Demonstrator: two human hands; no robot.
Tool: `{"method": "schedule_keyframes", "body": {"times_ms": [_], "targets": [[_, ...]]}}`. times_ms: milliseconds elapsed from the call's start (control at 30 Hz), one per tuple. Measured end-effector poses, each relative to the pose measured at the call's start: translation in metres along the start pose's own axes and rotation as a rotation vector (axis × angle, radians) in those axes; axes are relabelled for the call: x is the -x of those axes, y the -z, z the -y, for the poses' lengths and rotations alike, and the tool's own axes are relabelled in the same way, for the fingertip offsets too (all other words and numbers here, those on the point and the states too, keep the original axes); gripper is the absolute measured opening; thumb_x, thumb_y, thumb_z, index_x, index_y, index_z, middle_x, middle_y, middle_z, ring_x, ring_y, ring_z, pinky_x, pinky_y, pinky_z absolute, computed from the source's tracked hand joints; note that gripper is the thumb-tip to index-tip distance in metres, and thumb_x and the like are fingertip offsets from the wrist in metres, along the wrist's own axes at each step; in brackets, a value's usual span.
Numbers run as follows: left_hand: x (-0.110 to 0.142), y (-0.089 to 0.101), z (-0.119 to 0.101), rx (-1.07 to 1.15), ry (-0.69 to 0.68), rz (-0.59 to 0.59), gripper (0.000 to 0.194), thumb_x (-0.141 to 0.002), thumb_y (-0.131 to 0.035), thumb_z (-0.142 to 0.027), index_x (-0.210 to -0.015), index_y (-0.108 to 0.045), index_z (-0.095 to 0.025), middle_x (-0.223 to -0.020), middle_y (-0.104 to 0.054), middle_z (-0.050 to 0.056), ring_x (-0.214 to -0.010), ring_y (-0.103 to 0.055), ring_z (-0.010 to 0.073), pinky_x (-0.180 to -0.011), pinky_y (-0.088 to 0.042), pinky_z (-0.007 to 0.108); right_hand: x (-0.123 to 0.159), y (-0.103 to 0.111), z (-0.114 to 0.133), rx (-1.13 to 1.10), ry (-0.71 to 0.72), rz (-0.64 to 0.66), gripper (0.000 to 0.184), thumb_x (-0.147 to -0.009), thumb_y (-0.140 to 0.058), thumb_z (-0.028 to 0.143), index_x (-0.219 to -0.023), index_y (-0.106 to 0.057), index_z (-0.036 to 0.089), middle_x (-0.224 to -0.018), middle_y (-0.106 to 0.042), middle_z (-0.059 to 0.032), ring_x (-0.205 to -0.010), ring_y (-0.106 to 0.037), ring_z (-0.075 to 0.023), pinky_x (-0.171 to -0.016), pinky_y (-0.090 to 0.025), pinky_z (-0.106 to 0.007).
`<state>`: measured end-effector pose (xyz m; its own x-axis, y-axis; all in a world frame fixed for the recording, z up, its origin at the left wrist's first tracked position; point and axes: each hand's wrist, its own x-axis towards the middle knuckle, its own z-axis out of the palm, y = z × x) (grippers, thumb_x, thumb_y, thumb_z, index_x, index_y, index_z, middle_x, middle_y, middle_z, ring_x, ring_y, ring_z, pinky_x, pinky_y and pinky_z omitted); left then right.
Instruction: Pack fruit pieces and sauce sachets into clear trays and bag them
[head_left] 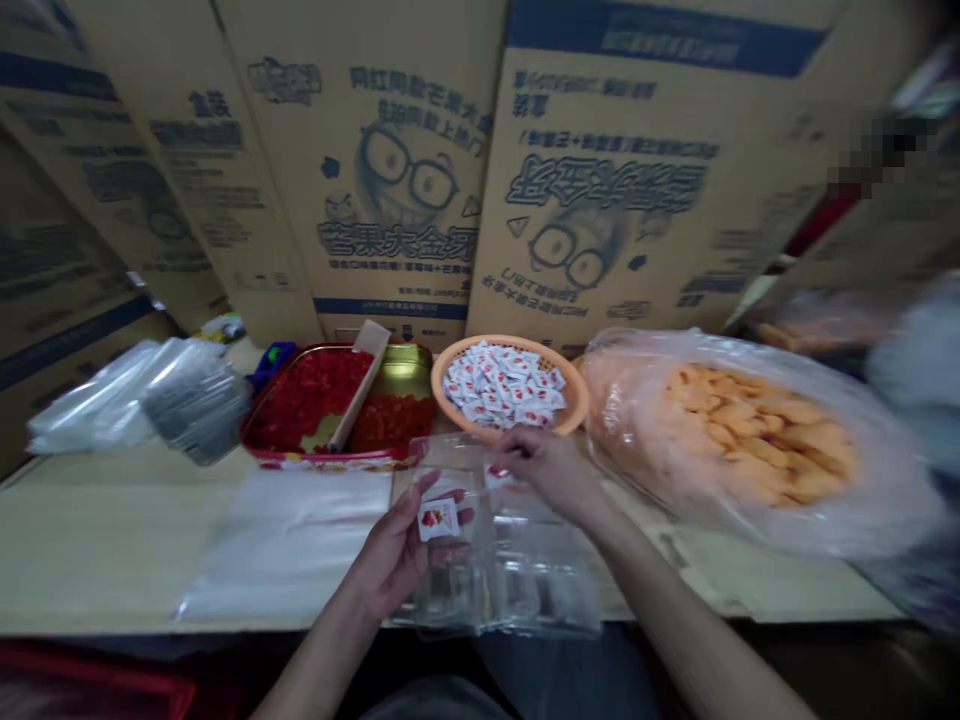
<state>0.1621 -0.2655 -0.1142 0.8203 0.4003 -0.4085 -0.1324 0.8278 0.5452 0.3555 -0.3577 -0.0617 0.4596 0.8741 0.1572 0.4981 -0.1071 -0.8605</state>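
A small square white sachet with red print (439,520) is held face up on the fingers of the left hand (405,550), above the left half of a clear plastic compartmented tray (544,585). The sachet is nearly square, so no clear long axis is given; its printed side is turned to the camera, red picture at left, lettering at right. The left hand is opened, palm up, fingers pointed away and to the right. The tray is laid at the near table edge; each half is stretched from front to back, with the lengthwise fold set between them.

The right hand (544,470) is bent inward over the tray's far end; a second white sachet (497,477) is partly covered by it, and whether it is gripped cannot be told. Part of the tray's right half is blocked by the right forearm.

Just behind, a round orange perforated plastic basket (577,395) is filled with similar sachets. To its left is placed a red-and-gold metal tin (322,462) of red pieces, split by a cardboard strip (360,395). At right, yellow-orange pieces (757,430) are contained in a large clear plastic bag (892,500). Printed brown cardboard cartons (405,60) are stood behind.
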Motion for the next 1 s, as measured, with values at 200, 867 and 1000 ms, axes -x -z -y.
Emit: {"method": "schedule_keyframes", "body": {"times_ms": [200,867,1000], "targets": [[-0.007,-0.023,0.018,-0.11,0.097,0.003,0.056,-0.081,-0.054,-0.037,-0.131,-0.037,-0.022,-0.114,-0.06,0.015,-0.089,-0.065,0.028,-0.075,-0.053,0.045,0.047,0.01,0.007,0.025,0.061,0.01,0.008,-0.076,-0.057,0.028,-0.072,-0.065,0.026,-0.074,-0.065,-0.0015,-0.07,-0.059,-0.0181,-0.064,-0.047,-0.028],[-0.008,-0.058,0.051,-0.111,0.157,0.097,0.055,-0.082,-0.052,-0.038,-0.131,-0.037,-0.019,-0.11,-0.062,0.016,-0.095,-0.062,0.03,-0.075,-0.052,0.046,0.043,0.211,-0.077,0.909,-0.473,-0.738,0.028,-0.082,-0.05,0.034,-0.097,-0.056,0.011,-0.1,-0.054,-0.0144,-0.084,-0.054,-0.0225,-0.071,-0.039,-0.03],[-0.01,-0.06,0.054,-0.1,0.159,0.108,0.056,-0.081,-0.054,-0.037,-0.131,-0.037,-0.018,-0.11,-0.062,0.017,-0.094,-0.062,0.0313,-0.072,-0.053,0.046,0.046,0.164,-0.032,0.37,-0.339,-0.749,0.034,-0.076,-0.053,0.051,-0.071,-0.051,0.018,-0.061,-0.053,-0.0019,-0.054,-0.049,-0.0152,-0.053,-0.037,-0.027]]}}
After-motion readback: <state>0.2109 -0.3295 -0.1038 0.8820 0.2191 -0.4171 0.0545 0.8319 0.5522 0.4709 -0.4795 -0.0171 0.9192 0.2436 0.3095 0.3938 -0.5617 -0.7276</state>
